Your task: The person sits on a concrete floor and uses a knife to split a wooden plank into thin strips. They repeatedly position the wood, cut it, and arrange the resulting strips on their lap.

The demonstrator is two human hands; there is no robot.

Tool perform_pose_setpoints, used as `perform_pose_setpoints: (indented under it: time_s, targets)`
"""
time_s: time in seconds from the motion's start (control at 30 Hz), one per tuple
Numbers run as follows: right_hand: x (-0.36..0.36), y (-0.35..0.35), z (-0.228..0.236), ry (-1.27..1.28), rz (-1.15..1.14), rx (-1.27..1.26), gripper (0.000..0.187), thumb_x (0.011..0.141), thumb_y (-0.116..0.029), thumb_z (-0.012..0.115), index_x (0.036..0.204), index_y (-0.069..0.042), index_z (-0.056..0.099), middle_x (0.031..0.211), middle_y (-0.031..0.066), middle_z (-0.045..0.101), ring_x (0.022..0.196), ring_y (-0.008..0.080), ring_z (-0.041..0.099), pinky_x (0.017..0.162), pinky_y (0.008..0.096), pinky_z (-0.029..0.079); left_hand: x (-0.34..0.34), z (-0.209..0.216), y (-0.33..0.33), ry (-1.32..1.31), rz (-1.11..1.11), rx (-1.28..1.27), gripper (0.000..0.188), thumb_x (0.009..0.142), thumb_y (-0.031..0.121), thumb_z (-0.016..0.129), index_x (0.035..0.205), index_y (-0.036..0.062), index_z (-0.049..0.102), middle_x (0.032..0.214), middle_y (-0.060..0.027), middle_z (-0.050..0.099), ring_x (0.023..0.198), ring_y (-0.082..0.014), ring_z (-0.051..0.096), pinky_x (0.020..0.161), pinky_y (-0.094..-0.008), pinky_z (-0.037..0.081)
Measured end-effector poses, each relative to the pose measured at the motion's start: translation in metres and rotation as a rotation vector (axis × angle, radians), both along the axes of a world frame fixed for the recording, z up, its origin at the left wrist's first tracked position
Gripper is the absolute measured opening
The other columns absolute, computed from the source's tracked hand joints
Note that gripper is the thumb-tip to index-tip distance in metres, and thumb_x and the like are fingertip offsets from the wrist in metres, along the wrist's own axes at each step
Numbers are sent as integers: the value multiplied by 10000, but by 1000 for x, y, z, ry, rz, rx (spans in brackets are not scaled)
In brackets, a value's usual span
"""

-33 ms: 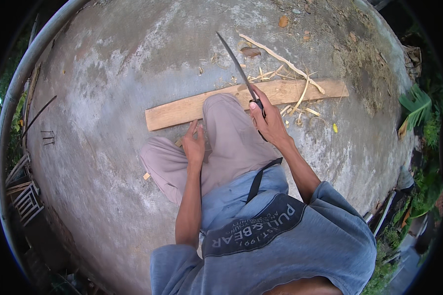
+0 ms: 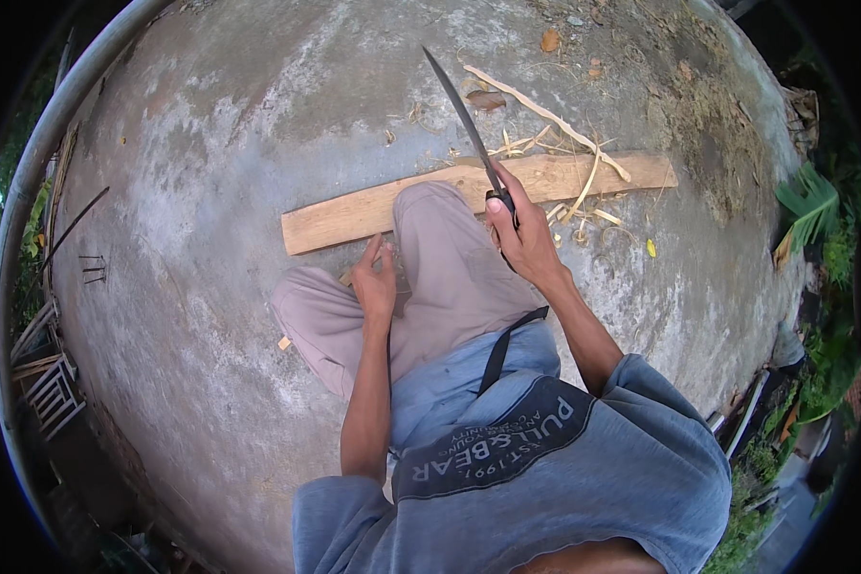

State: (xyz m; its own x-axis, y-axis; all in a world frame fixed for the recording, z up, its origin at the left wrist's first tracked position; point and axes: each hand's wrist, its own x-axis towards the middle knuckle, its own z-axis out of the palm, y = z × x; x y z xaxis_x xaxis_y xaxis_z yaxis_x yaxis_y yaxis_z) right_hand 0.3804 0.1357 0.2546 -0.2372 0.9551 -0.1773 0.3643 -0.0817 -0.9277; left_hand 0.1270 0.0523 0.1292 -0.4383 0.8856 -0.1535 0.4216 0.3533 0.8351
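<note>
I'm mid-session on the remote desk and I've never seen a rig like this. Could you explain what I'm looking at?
There is no machine here: it is a seated person, and each grip is a bare hand. The view comes from a wide fisheye camera worn on the head, looking down, so straight edges bend near the rim.

The right grip is closed on a long, dark-bladed knife, its tip pointing away from the body. The left grip shows nothing held; its fingers are by the near edge of a wooden plank, but I cannot tell whether they touch it.

The plank lies on rough ground. Beyond it is a thin pale strip, one end over the plank, with shavings scattered around.
</note>
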Motion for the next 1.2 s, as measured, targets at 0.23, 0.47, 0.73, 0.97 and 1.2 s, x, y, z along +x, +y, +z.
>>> perform_pose_setpoints:
  time_s: [0.23, 0.47, 0.73, 0.97, 1.2]
  targets:
    - [7, 13, -98, -141, -30, 29, 513, 1069, -368, 515, 1441, -16, 490, 976, 256, 700, 926, 417, 690, 869, 461, 514, -12, -26, 10, -18, -31, 92, 371, 1014, 201, 672, 1256, -80, 685, 1149, -195, 753, 1050, -201, 722, 942, -322, 544]
    - [-8, 5, -3, -135, -54, 64, 510, 981, -335, 679, 1348, -6, 552, 883, 191, 719, 811, 385, 701, 779, 429, 538, -20, -40, -26, -102, 17, -22, 346, 999, 229, 670, 1210, -40, 723, 1108, -217, 758, 1033, -278, 738, 942, -358, 543]
    - [9, 15, -92, -259, -108, 73, 240, 918, -187, 706, 1032, 17, 650, 832, 217, 707, 768, 352, 713, 727, 424, 545, -14, -36, -28, -60, -5, -28, 333, 997, 233, 678, 1160, -52, 734, 1007, -211, 771, 943, -268, 749, 896, -344, 553]
    - [6, 14, -75, -194, -197, 19, 273, 875, -193, 725, 1036, 13, 646, 822, 240, 705, 780, 360, 723, 755, 419, 553, -15, -34, -32, -58, 7, -85, 330, 1011, 251, 671, 1131, -47, 745, 956, -161, 779, 912, -188, 730, 866, -317, 543]
    - [10, 27, -126, -361, -76, -49, 338, 862, -226, 719, 1050, 45, 646, 905, 290, 715, 921, 431, 721, 821, 447, 555, -16, -48, -19, -106, 13, 42, 294, 997, 233, 680, 1056, -46, 754, 873, -141, 767, 790, -176, 697, 771, -328, 532]
